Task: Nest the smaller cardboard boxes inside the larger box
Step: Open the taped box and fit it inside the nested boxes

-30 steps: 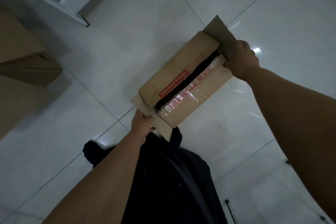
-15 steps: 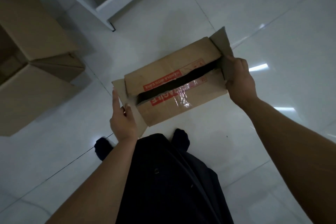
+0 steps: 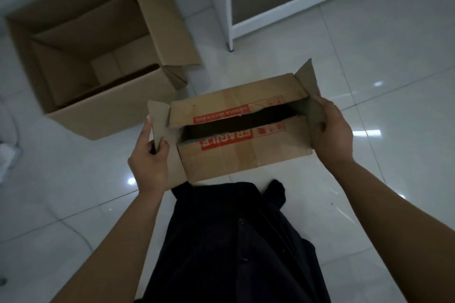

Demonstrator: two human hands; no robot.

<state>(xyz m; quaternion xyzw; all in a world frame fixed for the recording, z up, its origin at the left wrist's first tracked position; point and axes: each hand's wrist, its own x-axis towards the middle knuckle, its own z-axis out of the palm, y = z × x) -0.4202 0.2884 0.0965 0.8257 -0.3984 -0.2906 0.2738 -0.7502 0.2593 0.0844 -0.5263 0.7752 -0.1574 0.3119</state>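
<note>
I hold a smaller cardboard box (image 3: pixel 246 157) off the floor in front of me; it has red FRAGILE tape and its top flaps stand slightly apart. My left hand (image 3: pixel 150 157) pinches the box's left end flap. My right hand (image 3: pixel 331 130) grips the right end flap and side. The larger cardboard box (image 3: pixel 103 115) stands open on the floor at the upper left, flaps up, with what looks like another small box lying inside it.
A white cabinet (image 3: pixel 229 7) with a grey panel stands at the upper right on short legs. Glossy white floor tiles (image 3: pixel 381 69) surround both boxes. My dark trousers (image 3: pixel 234 241) fill the lower middle.
The view has swung left, and the large open box has come fully into sight. The small box, held in both hands, has turned more level and closer to the large box.
</note>
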